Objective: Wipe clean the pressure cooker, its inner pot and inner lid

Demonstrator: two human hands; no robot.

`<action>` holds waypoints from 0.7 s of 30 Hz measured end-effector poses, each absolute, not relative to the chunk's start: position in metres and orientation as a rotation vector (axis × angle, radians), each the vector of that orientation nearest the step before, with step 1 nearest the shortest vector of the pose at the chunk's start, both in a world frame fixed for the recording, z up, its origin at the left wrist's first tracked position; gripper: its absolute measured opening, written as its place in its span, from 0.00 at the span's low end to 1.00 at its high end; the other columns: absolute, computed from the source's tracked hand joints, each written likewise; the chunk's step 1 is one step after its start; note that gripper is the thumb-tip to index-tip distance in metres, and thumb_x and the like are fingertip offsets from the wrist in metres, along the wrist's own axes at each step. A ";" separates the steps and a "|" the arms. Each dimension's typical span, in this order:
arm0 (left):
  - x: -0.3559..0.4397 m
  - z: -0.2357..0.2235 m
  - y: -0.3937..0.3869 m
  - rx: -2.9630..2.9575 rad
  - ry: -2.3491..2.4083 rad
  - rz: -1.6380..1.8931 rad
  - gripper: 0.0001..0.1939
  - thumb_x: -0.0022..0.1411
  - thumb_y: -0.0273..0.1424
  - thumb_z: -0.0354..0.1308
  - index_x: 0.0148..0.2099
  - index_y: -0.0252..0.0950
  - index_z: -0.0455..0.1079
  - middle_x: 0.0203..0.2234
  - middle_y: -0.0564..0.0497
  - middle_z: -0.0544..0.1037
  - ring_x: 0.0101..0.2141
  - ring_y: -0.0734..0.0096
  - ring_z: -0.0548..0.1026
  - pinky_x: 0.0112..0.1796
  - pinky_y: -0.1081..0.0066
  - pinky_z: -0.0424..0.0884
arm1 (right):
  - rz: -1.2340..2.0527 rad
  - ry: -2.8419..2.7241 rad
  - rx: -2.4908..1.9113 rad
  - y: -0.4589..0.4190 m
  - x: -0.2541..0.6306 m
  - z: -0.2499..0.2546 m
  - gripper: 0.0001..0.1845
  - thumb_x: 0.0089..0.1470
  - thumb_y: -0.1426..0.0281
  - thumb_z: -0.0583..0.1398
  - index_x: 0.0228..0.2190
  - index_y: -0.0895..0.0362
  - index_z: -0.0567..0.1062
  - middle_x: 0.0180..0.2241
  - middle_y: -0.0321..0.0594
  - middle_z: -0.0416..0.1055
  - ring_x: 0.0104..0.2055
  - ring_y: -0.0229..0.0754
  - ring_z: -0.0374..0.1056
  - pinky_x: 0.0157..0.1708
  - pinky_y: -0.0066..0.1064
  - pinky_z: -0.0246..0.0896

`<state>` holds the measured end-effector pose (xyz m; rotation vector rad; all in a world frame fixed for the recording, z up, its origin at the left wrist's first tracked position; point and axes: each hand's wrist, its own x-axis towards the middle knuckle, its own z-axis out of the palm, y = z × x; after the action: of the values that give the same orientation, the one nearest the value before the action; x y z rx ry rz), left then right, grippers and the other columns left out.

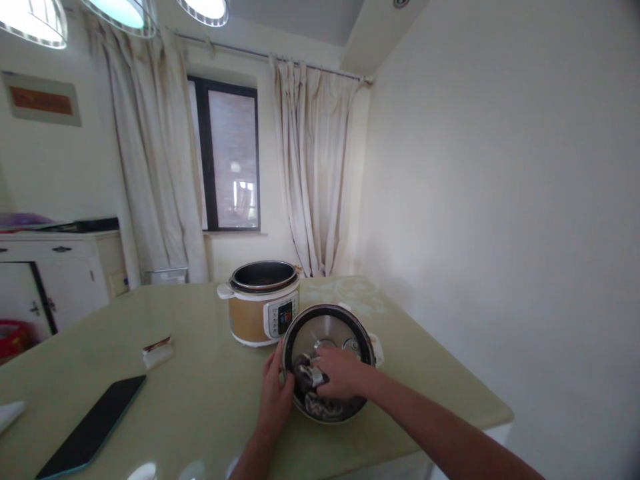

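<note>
The left grip [275,395] curled, thumb [289,385] apart; the right arm [425,413] slanted from near right, the right grip [341,371] pointing left.

No txt legible. Cooker [246,323] ctrl panel [275,323]: tiny button marks + dark display [285,313] w/ coloured bits, too sm. & blurry to read. Sm. packet [158,352] on table [210,400] & wall plaque [41,100] w/ reddish-brown panel, top L: wording can't be made out.

Over my feed I see pale curtains [150,153] on both sides of a dark-framed window [233,153], a white cabinet [75,280] at left, a plain wall [510,167] at right, glowing lamps [204,8] up high and a glossy greenish table [200,400].
</note>
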<state>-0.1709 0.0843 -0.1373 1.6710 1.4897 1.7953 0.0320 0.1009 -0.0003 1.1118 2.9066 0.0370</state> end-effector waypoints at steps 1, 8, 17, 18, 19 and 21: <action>-0.171 -0.137 0.085 1.665 1.490 1.796 0.40 0.61 0.26 0.54 0.76 0.40 0.61 0.65 0.44 0.72 0.66 0.54 0.67 0.67 0.51 0.64 | 0.022 2.875 1.168 0.103 0.038 0.003 0.22 0.56 0.56 0.65 0.46 0.58 0.82 0.50 0.52 0.77 0.51 0.56 0.75 0.48 0.42 0.72; -0.171 -0.144 0.087 1.644 1.484 1.794 0.38 0.64 0.27 0.53 0.75 0.39 0.60 0.67 0.43 0.70 0.67 0.54 0.66 0.67 0.52 0.66 | -0.153 3.148 1.546 0.113 0.059 0.012 0.39 0.57 0.59 0.67 0.67 0.53 0.69 0.64 0.54 0.66 0.65 0.60 0.65 0.61 0.51 0.66; -0.168 -0.131 0.074 1.996 1.652 1.804 0.41 0.66 0.20 0.47 0.79 0.48 0.52 0.72 0.50 0.64 0.71 0.57 0.61 0.68 0.48 0.63 | -0.165 3.539 2.696 0.128 0.103 -0.031 0.25 0.64 0.51 0.60 0.54 0.53 0.79 0.54 0.52 0.77 0.58 0.58 0.70 0.63 0.54 0.61; -0.168 -0.128 0.072 2.074 1.686 1.796 0.41 0.67 0.20 0.46 0.79 0.49 0.50 0.74 0.51 0.60 0.72 0.57 0.58 0.69 0.48 0.62 | -0.361 3.422 2.936 0.131 0.108 -0.041 0.27 0.63 0.48 0.61 0.52 0.54 0.80 0.53 0.52 0.78 0.56 0.58 0.72 0.61 0.53 0.64; -0.169 -0.125 0.071 2.172 1.709 1.775 0.41 0.68 0.19 0.45 0.79 0.50 0.49 0.75 0.51 0.58 0.74 0.57 0.56 0.70 0.48 0.61 | -0.694 3.299 3.076 0.134 0.111 -0.052 0.30 0.61 0.46 0.61 0.52 0.55 0.80 0.51 0.52 0.79 0.54 0.57 0.73 0.58 0.51 0.68; -0.172 -0.121 0.070 2.458 1.682 1.627 0.43 0.68 0.17 0.44 0.79 0.53 0.48 0.75 0.53 0.60 0.73 0.59 0.57 0.71 0.49 0.59 | -1.456 3.073 3.064 0.138 0.111 -0.073 0.32 0.58 0.43 0.62 0.50 0.54 0.81 0.48 0.49 0.81 0.50 0.56 0.77 0.52 0.46 0.72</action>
<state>-0.1716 0.0700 -0.1211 2.4579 1.6820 1.6269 0.1114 0.1376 -0.0727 3.0640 3.0726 -1.4559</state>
